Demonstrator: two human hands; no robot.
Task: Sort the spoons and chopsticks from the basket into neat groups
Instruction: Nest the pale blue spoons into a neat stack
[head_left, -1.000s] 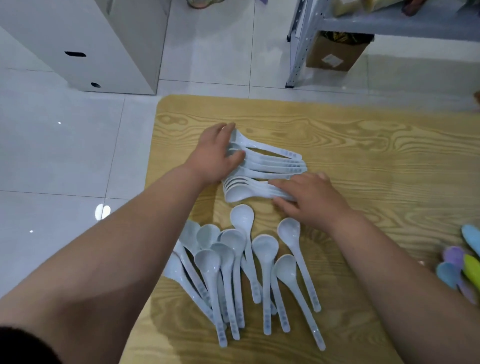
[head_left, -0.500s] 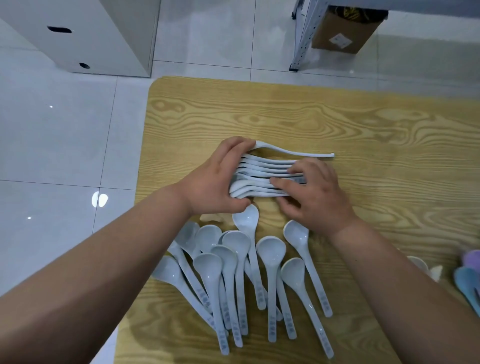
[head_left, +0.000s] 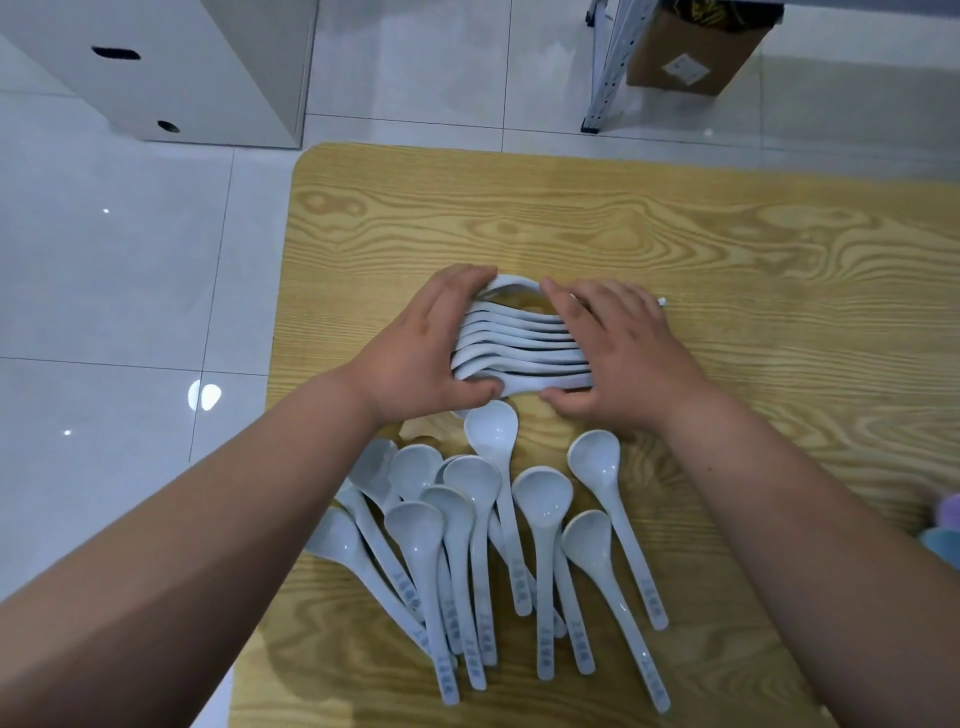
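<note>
- Pressing together a row of white spoons (head_left: 519, 345), standing on edge and nested one against another, in the middle of the wooden table (head_left: 727, 234).
- Cupping the bowl ends with the left hand (head_left: 415, 358), fingers curled round the far side and thumb lying against the near side.
- Clamping the handle part with the right hand (head_left: 623, 353), fingers bent over the far side and thumb pushing at the near side, with one handle tip peeking out beyond the fingers.
- Judging the sorting as partly done: making one neat group, probably somewhere around halfway for the white pieces.
- Leaving for later the loose spoons (head_left: 493, 519), lying bowl-up in an untidy fan just in front of the hands, with handles crossing and pointing to the near table edge.
- Catching only some coloured things (head_left: 943, 519), purple and blue, at the right border, too blurred for naming.
- Finding no basket and no chopsticks in view, so not being able to tell how that part is going.
- Noticing blue printed marks on the handles of the loose pieces, too small for reading.
- Noticing also a white label on the cardboard box (head_left: 691, 57) on the floor beyond the table, not readable either.
</note>
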